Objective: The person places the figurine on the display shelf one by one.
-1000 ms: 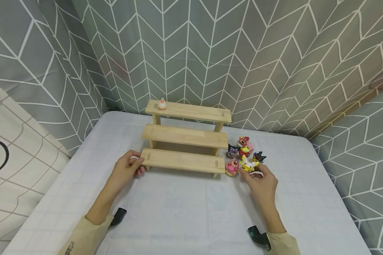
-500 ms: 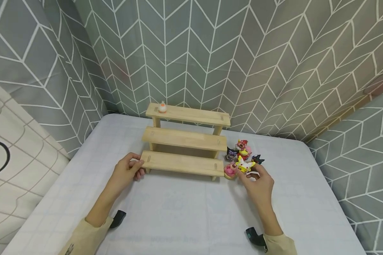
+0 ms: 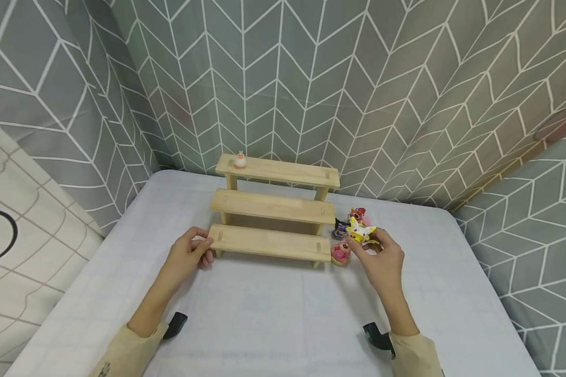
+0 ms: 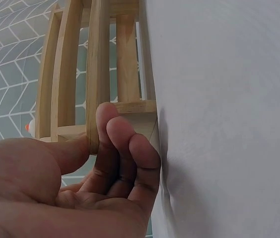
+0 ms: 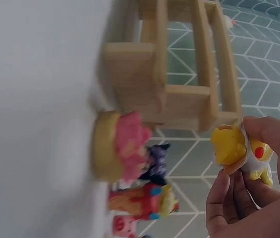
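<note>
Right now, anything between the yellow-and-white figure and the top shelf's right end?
Nothing visible. The yellow-and-white figure is up off the table in the right hand; the pink figure beside the stand sits lower. On the top shelf, the white figure stands at the left end.

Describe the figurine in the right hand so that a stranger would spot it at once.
Find the three-tier wooden stand. Off its right end, the right hand holds the figurine up off the table. Yellow and white with big pointed ears, it is the only one held; the pink one nearby sits on the table.
</note>
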`<action>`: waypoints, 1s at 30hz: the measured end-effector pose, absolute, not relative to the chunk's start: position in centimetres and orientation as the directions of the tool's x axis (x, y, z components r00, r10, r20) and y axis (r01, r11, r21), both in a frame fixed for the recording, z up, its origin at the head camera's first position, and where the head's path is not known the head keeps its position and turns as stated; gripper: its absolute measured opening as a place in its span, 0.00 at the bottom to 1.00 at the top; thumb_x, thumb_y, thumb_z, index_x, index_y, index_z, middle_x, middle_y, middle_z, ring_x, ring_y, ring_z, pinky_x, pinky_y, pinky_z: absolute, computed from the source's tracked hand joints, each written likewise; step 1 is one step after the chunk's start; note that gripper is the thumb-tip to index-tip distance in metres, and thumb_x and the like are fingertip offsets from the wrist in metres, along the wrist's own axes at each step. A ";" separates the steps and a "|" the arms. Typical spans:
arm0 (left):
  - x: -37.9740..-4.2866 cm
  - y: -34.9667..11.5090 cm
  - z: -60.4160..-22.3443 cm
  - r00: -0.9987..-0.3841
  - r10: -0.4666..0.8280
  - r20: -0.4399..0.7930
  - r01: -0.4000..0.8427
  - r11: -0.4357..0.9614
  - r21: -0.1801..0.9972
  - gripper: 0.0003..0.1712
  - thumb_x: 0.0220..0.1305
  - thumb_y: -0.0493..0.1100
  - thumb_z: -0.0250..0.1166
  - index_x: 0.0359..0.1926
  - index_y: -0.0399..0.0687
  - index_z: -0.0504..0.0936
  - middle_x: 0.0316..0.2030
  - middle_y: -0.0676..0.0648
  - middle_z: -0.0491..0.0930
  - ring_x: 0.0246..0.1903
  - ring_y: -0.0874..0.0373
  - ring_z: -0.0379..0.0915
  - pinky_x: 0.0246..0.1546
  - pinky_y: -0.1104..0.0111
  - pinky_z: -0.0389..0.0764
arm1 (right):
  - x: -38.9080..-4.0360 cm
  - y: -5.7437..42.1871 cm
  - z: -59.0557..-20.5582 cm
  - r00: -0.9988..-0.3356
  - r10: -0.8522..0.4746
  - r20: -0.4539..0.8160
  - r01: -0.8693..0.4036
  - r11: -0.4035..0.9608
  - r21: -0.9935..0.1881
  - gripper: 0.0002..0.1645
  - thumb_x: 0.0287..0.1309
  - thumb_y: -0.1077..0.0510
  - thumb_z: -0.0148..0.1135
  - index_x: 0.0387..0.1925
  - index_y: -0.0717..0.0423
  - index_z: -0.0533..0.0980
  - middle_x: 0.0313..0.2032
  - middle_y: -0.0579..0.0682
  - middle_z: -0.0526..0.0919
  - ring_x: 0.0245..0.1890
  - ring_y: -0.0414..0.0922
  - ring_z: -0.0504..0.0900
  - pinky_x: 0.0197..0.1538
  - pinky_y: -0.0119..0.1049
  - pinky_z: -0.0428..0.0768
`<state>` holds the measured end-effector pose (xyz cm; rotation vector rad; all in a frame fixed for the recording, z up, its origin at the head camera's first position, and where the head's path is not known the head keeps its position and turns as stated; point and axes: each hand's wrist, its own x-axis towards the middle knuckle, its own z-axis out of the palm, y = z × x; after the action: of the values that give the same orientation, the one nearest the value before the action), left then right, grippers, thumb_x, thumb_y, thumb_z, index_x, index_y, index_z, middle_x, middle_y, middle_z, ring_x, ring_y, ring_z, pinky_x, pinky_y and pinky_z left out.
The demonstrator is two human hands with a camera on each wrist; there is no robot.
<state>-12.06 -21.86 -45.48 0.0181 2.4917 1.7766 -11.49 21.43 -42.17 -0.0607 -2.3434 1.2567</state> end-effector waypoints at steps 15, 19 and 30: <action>-12.0 -22.0 -45.8 -0.997 0.040 -0.063 -0.045 0.367 0.929 0.14 0.82 0.42 0.57 0.58 0.34 0.72 0.23 0.45 0.83 0.22 0.59 0.77 0.26 0.69 0.81 | -13.7 18.8 -39.1 -0.890 0.183 0.418 -0.276 0.513 -0.813 0.21 0.54 0.61 0.83 0.47 0.63 0.83 0.42 0.57 0.86 0.42 0.51 0.81 0.46 0.21 0.82; -12.1 -22.1 -45.7 -0.997 0.036 -0.066 -0.047 0.380 0.924 0.15 0.82 0.42 0.57 0.58 0.35 0.71 0.23 0.45 0.83 0.22 0.57 0.78 0.26 0.69 0.81 | -14.4 17.9 -38.3 -0.903 0.153 0.401 -0.284 0.488 -0.826 0.23 0.56 0.59 0.82 0.48 0.63 0.80 0.42 0.57 0.83 0.40 0.49 0.81 0.46 0.24 0.83; -11.9 -21.9 -45.7 -0.998 0.043 -0.051 -0.032 0.368 0.929 0.15 0.82 0.42 0.58 0.57 0.34 0.72 0.23 0.45 0.83 0.22 0.59 0.77 0.26 0.69 0.80 | -15.9 15.3 -36.0 -0.900 0.085 0.428 -0.344 0.465 -0.816 0.25 0.55 0.55 0.83 0.48 0.61 0.80 0.43 0.55 0.84 0.45 0.46 0.83 0.42 0.25 0.83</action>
<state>-11.95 -21.94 -45.74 0.0098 2.5425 1.7296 -15.95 15.27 -36.04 0.2168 -2.3075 1.4213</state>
